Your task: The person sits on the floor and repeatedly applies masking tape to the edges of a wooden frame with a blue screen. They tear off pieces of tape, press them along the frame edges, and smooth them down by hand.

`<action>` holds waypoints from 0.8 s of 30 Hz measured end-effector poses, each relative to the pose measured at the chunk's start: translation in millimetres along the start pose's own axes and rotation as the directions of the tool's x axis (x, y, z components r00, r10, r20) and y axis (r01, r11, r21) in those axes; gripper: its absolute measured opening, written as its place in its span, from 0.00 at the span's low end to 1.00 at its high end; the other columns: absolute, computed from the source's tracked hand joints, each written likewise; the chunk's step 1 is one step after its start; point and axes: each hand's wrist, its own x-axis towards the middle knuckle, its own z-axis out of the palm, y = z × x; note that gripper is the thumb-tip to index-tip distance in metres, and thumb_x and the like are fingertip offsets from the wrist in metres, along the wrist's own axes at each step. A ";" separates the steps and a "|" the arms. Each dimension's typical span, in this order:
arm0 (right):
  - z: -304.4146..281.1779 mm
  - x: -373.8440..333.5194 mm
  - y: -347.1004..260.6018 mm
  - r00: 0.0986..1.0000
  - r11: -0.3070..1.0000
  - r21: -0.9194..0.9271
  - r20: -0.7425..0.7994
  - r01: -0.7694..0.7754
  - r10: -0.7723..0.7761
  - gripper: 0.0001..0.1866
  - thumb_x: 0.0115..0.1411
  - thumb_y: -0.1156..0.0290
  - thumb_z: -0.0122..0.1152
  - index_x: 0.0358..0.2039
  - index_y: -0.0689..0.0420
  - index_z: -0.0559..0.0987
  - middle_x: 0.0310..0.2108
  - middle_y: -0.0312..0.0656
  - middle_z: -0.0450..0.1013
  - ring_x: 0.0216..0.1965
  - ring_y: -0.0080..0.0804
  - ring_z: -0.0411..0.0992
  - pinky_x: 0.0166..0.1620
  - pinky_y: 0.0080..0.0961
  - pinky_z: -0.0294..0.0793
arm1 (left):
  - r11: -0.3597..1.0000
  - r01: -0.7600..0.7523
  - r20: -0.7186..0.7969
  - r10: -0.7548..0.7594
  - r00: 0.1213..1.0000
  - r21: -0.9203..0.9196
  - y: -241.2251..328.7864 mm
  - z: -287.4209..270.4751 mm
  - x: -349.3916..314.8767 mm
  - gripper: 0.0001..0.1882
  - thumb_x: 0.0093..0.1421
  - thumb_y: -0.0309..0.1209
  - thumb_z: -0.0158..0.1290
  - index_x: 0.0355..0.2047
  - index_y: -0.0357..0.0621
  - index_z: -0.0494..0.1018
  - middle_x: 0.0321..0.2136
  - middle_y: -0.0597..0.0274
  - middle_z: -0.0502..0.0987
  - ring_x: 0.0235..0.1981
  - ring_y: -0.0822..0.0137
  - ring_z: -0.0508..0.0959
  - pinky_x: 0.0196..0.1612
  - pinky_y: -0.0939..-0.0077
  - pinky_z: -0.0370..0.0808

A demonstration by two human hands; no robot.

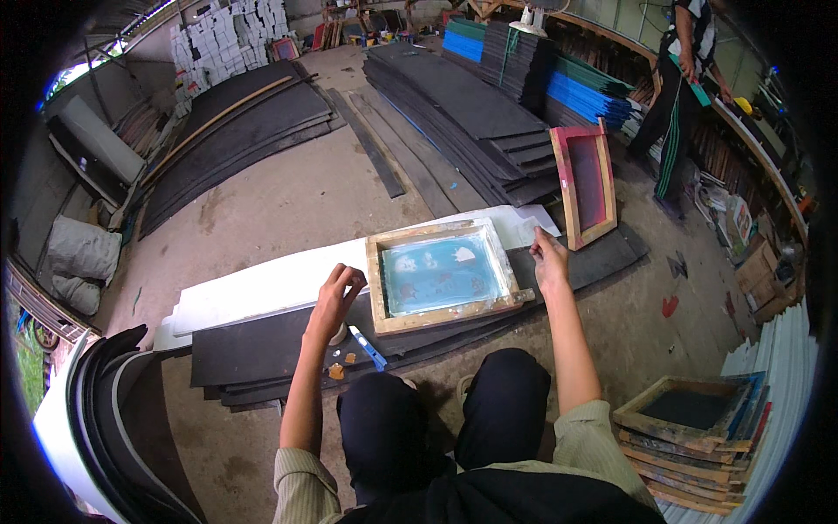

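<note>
A wooden screen-printing frame (377, 293) with light-blue mesh lies before me, on white sheets (262, 288) over stacked black foam sheets (253, 354). Pale patches and faint figures mark its mesh. My left hand (338, 299) hovers left of the frame, its fingers curled together. To the right of the frame, my right hand (549, 258) is raised near the white sheets' end with fingertips pinched. Whatever either hand might hold is hidden or too small to make out. A slim blue-and-white tool (367, 348) rests near my left wrist, beside small orange-brown scraps (336, 371).
A second, pink-stained screen frame (566, 188) leans upright at the right. Several frames are piled (685, 445) at lower right. Black sheet stacks (454, 96) fill the back. A person (676, 105) stands at far right holding a green tool (694, 86). Curved sheets (109, 419) stand lower left.
</note>
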 end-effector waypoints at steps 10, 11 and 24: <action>-0.9 4.0 4.5 0.991 0.993 -0.035 -0.067 0.114 -0.116 0.11 0.56 0.69 0.60 0.40 0.56 0.74 0.36 0.32 0.71 0.37 0.19 0.66 0.38 0.20 0.58 | 0.994 0.038 0.053 -0.033 0.998 -0.102 -11.5 9.0 4.9 0.06 0.54 0.23 0.55 0.32 0.38 0.70 0.26 0.58 0.71 0.27 0.67 0.73 0.30 0.72 0.71; -6.4 9.1 7.0 0.994 0.995 -0.023 -0.037 0.100 -0.101 0.12 0.56 0.69 0.60 0.40 0.56 0.74 0.37 0.32 0.71 0.38 0.19 0.66 0.39 0.20 0.59 | 0.992 0.045 0.067 -0.037 0.997 -0.119 -11.9 8.5 6.2 0.07 0.53 0.24 0.55 0.32 0.38 0.70 0.25 0.59 0.72 0.25 0.69 0.73 0.29 0.74 0.71; -3.5 4.4 14.5 0.999 0.990 -0.136 0.002 0.037 -0.037 0.11 0.58 0.64 0.58 0.38 0.55 0.75 0.35 0.31 0.73 0.38 0.16 0.67 0.38 0.16 0.59 | 0.959 0.236 0.142 -0.215 0.966 -0.154 -28.3 -1.3 8.3 0.11 0.51 0.25 0.59 0.35 0.40 0.72 0.22 0.61 0.77 0.24 0.75 0.75 0.28 0.79 0.71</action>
